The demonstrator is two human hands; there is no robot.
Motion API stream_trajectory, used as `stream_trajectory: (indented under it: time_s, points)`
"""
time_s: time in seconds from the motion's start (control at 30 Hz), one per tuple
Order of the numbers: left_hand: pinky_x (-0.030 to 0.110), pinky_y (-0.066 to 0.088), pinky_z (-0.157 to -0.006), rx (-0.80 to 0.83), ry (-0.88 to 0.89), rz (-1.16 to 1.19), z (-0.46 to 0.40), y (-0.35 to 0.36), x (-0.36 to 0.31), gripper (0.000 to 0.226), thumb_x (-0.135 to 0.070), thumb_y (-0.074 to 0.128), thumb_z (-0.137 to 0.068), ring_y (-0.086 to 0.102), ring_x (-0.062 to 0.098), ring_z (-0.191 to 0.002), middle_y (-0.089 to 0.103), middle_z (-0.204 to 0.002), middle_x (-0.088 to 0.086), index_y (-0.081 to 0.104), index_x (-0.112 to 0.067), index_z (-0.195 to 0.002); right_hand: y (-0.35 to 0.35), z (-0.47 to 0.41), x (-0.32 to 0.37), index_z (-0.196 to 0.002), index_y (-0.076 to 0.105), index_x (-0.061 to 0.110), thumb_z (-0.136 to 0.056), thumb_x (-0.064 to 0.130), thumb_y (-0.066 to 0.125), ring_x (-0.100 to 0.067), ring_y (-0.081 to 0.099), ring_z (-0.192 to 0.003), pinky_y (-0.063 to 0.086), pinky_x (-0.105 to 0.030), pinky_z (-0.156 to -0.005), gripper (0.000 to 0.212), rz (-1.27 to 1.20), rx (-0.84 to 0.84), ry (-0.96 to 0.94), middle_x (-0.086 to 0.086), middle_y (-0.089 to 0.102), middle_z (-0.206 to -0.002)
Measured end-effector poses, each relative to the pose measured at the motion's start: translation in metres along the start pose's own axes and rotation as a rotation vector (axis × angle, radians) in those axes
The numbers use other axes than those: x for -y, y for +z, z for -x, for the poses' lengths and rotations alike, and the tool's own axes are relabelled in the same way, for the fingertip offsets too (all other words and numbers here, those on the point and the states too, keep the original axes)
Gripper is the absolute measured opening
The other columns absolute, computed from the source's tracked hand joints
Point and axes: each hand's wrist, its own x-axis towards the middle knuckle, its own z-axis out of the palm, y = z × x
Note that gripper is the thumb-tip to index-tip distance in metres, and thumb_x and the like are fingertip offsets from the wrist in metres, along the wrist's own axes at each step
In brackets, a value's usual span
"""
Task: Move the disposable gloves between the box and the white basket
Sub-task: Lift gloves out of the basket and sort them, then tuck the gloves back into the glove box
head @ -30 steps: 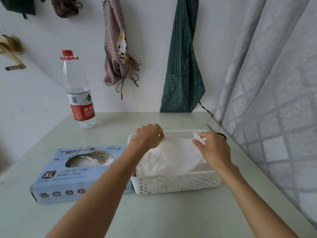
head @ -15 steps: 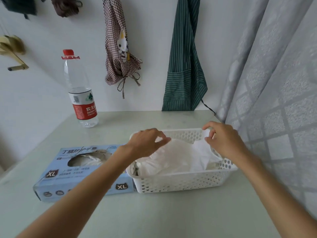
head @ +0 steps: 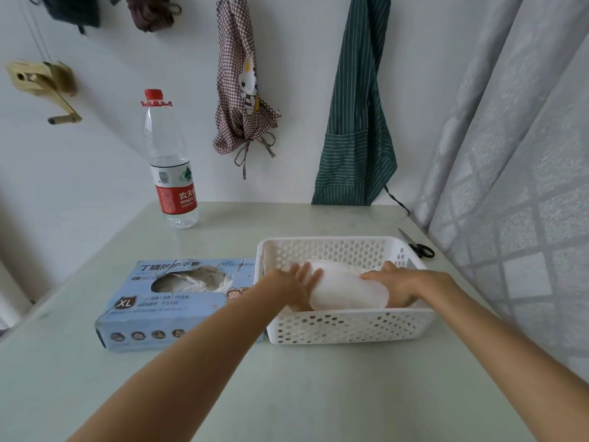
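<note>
Two bare hands reach into a white basket (head: 347,327) on a pale green worktop (head: 287,387), closing in from either side on a bundle of white gloves (head: 345,287) that lies inside it, toward the near wall. The left hand (head: 298,280) lies flat against the bundle's left end, fingers straight and its grip apart. The right hand (head: 403,283) cups the bundle's right end, fingers bent down over it, though how far they wrap the underside is hidden. The gloves rise to about the rim of the basket and rest between the two palms.

Just left of the basket, touching or nearly touching its side, lies a blue box (head: 169,301) marked XL, flat on the worktop, with more white gloves showing through the oval hole in its top. The left forearm crosses over the box's right end.

Farther back on the left stands a clear bottle (head: 170,173) with a red cap and red label, upright near the wall. Black-handled scissors (head: 419,247) lie at the right edge of the worktop, behind the basket and beside a grey curtain (head: 510,154). On the white wall hang a checked apron (head: 242,100) and a green striped apron (head: 357,122).
</note>
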Motion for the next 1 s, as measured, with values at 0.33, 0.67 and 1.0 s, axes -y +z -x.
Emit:
stream_trajectory:
  time_s: [0.33, 0.67, 1.0]
  points:
    - [0.032, 0.011, -0.115, -0.471, 0.213, 0.535, 0.072, -0.015, 0.053, 0.058, -0.043, 0.046, -0.095, 0.012, 0.013, -0.145, 0.015, -0.158, -0.004, 0.028, -0.027, -0.147, -0.043, 0.040, 0.028, -0.149, 0.020, 0.034, -0.082, 0.032, 0.071, -0.025, 0.025, -0.139, 0.036, -0.041, -0.107, 0.084, 0.020, -0.141, 0.016, -0.002, 0.021, -0.153]
    - [0.045, 0.008, -0.119, -0.307, -0.223, 0.454, 0.129, 0.089, 0.184, 0.147, -0.106, 0.009, -0.020, 0.003, 0.016, -0.146, 0.003, -0.159, -0.008, 0.006, -0.036, -0.149, -0.051, 0.030, 0.199, -0.119, 0.063, 0.031, -0.094, 0.026, 0.054, -0.008, 0.048, -0.094, 0.040, -0.028, -0.080, 0.026, -0.155, -0.409, -0.620, 0.011, 0.050, -0.099]
    - [0.046, 0.009, -0.116, -0.289, -0.252, 0.526, 0.121, 0.093, 0.186, 0.106, -0.080, 0.047, -0.066, -0.003, 0.018, -0.145, -0.003, -0.158, -0.011, 0.002, -0.033, -0.150, -0.070, 0.002, 0.237, -0.091, 0.075, 0.023, -0.084, 0.029, 0.070, -0.005, 0.057, -0.078, 0.048, -0.029, -0.074, 0.010, -0.187, -0.427, -0.676, 0.012, 0.062, -0.086]
